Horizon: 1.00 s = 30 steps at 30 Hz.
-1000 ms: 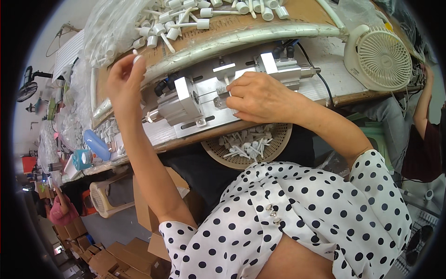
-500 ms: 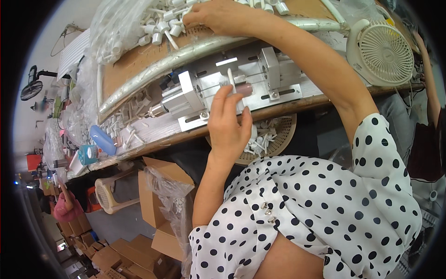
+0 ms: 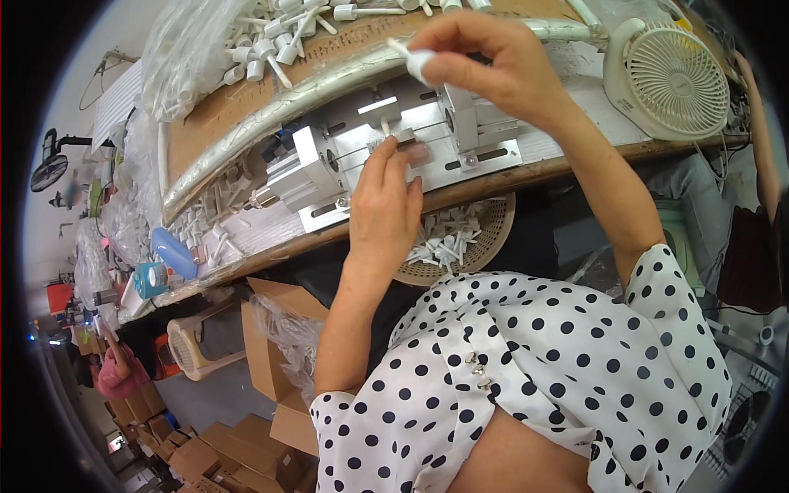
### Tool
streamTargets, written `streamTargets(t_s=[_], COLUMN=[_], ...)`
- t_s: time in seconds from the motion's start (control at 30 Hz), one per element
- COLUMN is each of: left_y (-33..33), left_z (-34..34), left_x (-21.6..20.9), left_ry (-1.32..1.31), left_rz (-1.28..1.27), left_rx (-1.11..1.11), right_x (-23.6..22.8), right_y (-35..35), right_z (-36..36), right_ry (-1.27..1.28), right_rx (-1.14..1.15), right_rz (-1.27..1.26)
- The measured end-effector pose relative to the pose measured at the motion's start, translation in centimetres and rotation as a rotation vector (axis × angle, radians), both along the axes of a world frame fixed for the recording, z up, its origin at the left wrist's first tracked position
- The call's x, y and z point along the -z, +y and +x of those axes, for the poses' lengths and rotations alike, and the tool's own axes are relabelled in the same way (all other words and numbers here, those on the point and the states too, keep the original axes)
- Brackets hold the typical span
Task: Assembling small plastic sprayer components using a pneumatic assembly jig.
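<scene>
Above the bench, my right hand [image 3: 501,70] pinches a white cap with a thin stem [image 3: 420,66] between thumb and fingers, its stem pointing left. Lower down, my left hand [image 3: 382,205] rests at the middle of a silver metal fixture [image 3: 316,171] with two end blocks and thin rods between them. Its fingertips are close together against a white stemmed piece [image 3: 385,126] by the fixture's centre block; the fingers partly hide that piece. A pinkish, blurred part [image 3: 417,154] lies beside the fingertips.
Behind the fixture, a padded-rim cardboard tray [image 3: 201,140] bears a heap of white stemmed caps [image 3: 267,48]. A small fan [image 3: 675,82] stands at right. Under the bench edge, a round basket [image 3: 496,242] holds white pieces. An open carton [image 3: 267,353] stands lower left.
My right hand has come back from the heap toward the fixture, now with a white stemmed cap in it. My left hand stays at the fixture; the white piece there stands further back from its fingers.
</scene>
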<state>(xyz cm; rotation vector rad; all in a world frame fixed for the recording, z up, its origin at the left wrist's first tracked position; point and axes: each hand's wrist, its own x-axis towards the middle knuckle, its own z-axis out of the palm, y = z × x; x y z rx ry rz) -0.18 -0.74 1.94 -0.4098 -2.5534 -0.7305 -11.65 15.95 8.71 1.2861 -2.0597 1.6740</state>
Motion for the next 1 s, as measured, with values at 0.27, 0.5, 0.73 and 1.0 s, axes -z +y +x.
streamTargets(t_s=[0.27, 0.5, 0.73, 1.0], left_y=[-2.9, -5.4, -8.1, -8.2], left_z=[3.6, 2.1, -9.4, -13.5], left_x=[-2.4, -4.1, -7.0, -7.5], left_ry=[-0.175, -0.095, 0.341, 0.225], left_rz=[0.199, 0.153, -0.144, -0.532], left_rx=[0.055, -0.023, -0.104, -0.249], right_x=[4.4, 5.9, 4.1, 0.0], right_y=[-1.6, -3.3, -3.3, -7.0], right_z=[2.4, 2.8, 2.6, -5.7], right_ry=[0.56, 0.677, 0.554, 0.373], right_rx=[-0.148, -0.06, -0.118, 0.386], right_rz=[0.205, 0.452, 0.552, 0.463])
